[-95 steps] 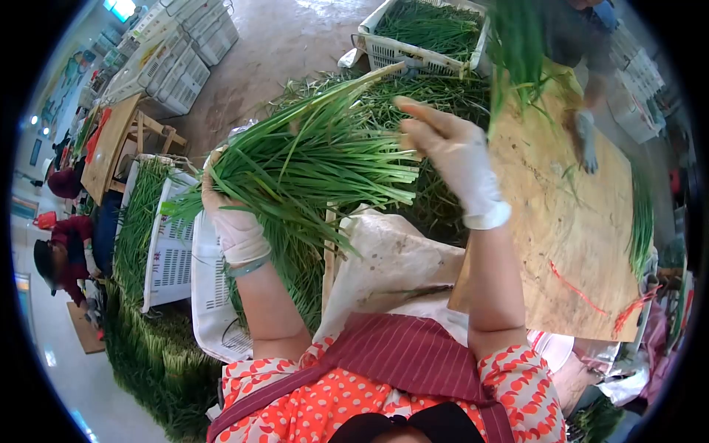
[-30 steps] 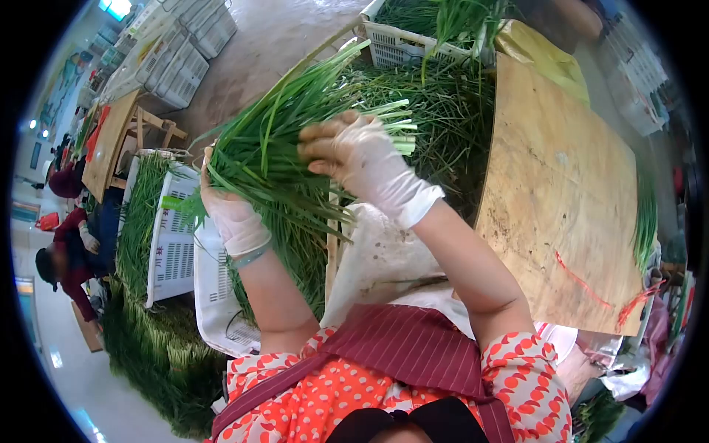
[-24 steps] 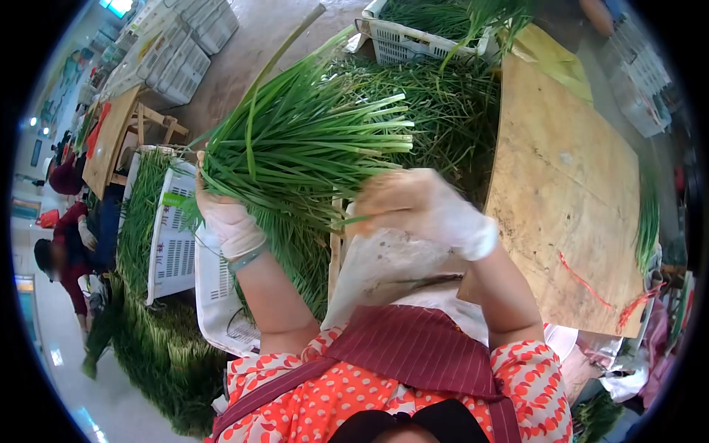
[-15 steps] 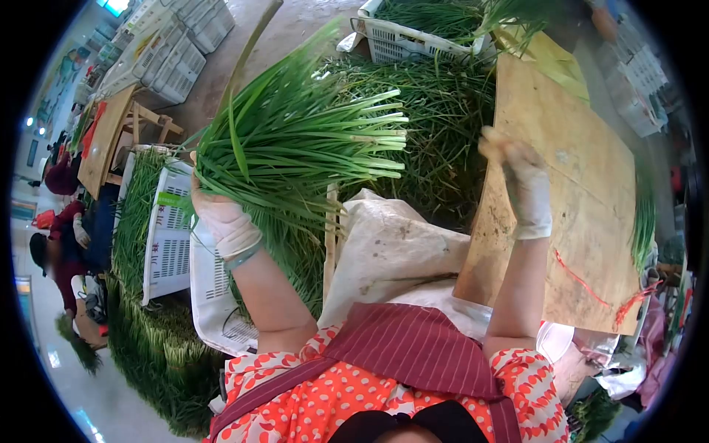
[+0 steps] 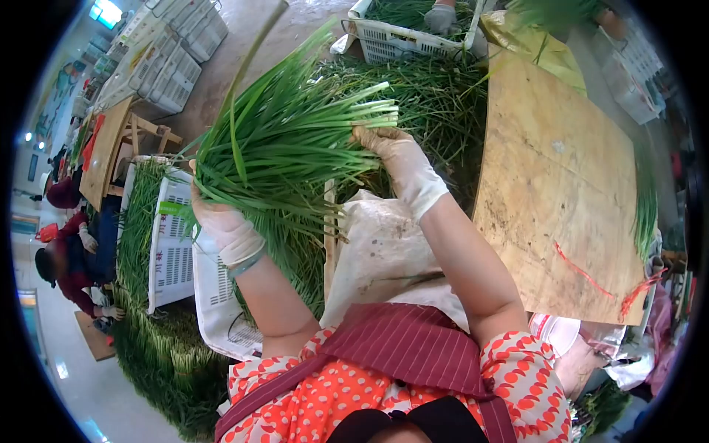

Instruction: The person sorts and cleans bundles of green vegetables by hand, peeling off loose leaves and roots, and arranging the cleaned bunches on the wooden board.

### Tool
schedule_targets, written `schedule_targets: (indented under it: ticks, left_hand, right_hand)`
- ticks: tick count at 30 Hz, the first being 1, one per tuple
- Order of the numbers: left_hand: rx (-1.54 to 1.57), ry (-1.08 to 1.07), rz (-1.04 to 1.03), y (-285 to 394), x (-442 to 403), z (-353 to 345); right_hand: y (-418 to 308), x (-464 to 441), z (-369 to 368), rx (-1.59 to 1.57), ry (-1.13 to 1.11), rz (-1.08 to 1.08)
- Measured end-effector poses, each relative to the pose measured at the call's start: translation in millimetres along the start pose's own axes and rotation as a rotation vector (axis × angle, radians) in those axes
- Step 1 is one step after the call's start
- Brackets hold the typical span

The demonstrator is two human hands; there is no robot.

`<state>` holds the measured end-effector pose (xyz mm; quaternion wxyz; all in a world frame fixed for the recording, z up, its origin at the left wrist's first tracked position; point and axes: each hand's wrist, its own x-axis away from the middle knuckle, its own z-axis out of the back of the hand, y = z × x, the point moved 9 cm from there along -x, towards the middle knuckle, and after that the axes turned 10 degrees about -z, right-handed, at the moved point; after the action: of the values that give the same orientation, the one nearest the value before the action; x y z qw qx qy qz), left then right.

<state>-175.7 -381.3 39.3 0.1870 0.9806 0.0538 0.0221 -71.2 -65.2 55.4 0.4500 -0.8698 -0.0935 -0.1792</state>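
My left hand (image 5: 224, 227), in a pale glove, is closed around the leafy side of a big bunch of green chives (image 5: 284, 144). The white stem ends of the bunch point right. At those ends my right hand (image 5: 406, 164), also gloved, has its fingers pinched on the lower stems; its fingertips are soiled and partly hidden by the bunch. Beneath and behind the bunch lies a pile of loose chives (image 5: 436, 103). A dirty white sheet (image 5: 377, 240) covers my lap below my right forearm.
A wooden board (image 5: 561, 192) with red string lies to the right. White crates (image 5: 171, 247) stand at the left, with bundled chives (image 5: 185, 362) below. At the top, a co-worker's gloved hand (image 5: 441, 18) is in a crate (image 5: 399, 40). Another person (image 5: 70, 255) bends at far left.
My right hand has moved left from above the board to the stem ends and closed on them. My left hand still holds the bunch. A co-worker's hand has appeared in the top crate.
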Motion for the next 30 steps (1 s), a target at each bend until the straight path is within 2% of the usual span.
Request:
schedule_targets:
  ticks: [3, 5, 6, 7, 8, 9, 10, 11, 12, 14, 15, 16, 17, 18, 19, 21, 23, 27, 28, 29, 30]
  left_hand:
    - [-0.217, -0.084, -0.061, 12, -7, 11]
    - [0.125, -0.029, 0.039, 10, -3, 8]
    - [0.126, -0.026, 0.037, 10, 3, 1]
    - [0.124, -0.004, 0.037, 6, 10, -8]
    - [0.124, 0.016, 0.036, 4, 14, -12]
    - [0.128, 0.016, 0.032, 5, 13, -8]
    - [0.037, -0.002, -0.01, 11, 10, -2]
    - [-0.055, -0.021, -0.051, 18, 8, 4]
    - [-0.054, -0.019, -0.053, 20, 5, 7]
    - [0.027, 0.091, -0.041, 19, -2, 18]
    - [0.028, 0.089, -0.039, 17, -2, 19]
    - [-0.125, 0.002, -0.052, 15, -3, 15]
    - [-0.204, -0.042, -0.055, 13, -5, 17]
    - [-0.283, -0.086, -0.061, 12, -6, 19]
    - [-0.547, -0.21, -0.156, 19, -11, 20]
    - [-0.818, -0.336, -0.252, 23, -7, 6]
    - [-0.089, -0.057, -0.059, 10, 6, 4]
    - [-0.339, -0.166, -0.133, 22, 7, 1]
    - [-0.142, -0.095, -0.043, 13, 12, -6]
    - [0.056, -0.023, 0.043, 6, 16, -7]
    - [0.057, -0.019, 0.041, 8, 16, -4]
  right_hand:
    - [-5, 6, 0, 0.158, -0.029, 0.074]
    - [-24, 12, 18, 0.43, 0.039, 0.283]
    - [-34, 19, 28, 0.373, 0.031, 0.309]
    - [-36, 14, 46, 0.306, 0.011, 0.224]
    - [-39, 9, 75, 0.321, 0.15, 0.179]
    - [-55, 19, 93, 0.394, 0.303, 0.263]
    - [-64, 20, 119, 0.399, 0.456, 0.172]
    - [-75, 16, 133, 0.107, 0.383, 0.47]
    - [-95, 32, 132, 0.456, 0.696, 0.611]
    - [-116, 59, 97, 0.849, 0.937, 0.97]
    - [-121, 74, 55, 0.878, 0.859, 1.2]
    - [-118, 56, 30, 0.935, 0.532, 1.148]
    - [-101, 60, -6, 1.219, 0.515, 1.28]
    - [-85, 61, -33, 1.365, 0.497, 1.219]
    - [-70, 52, -43, 1.351, 0.459, 1.172]
    - [-53, 33, -51, 1.441, 0.413, 1.056]
    - [-57, 32, -48, 1.353, 0.373, 1.017]
    - [-79, 39, -33, 1.23, 0.378, 0.989]
    - [-97, 49, -23, 1.214, 0.475, 1.031]
    - [-108, 44, 3, 0.756, 0.306, 0.846]
    - [-108, 38, 42, 0.483, 0.423, 0.742]
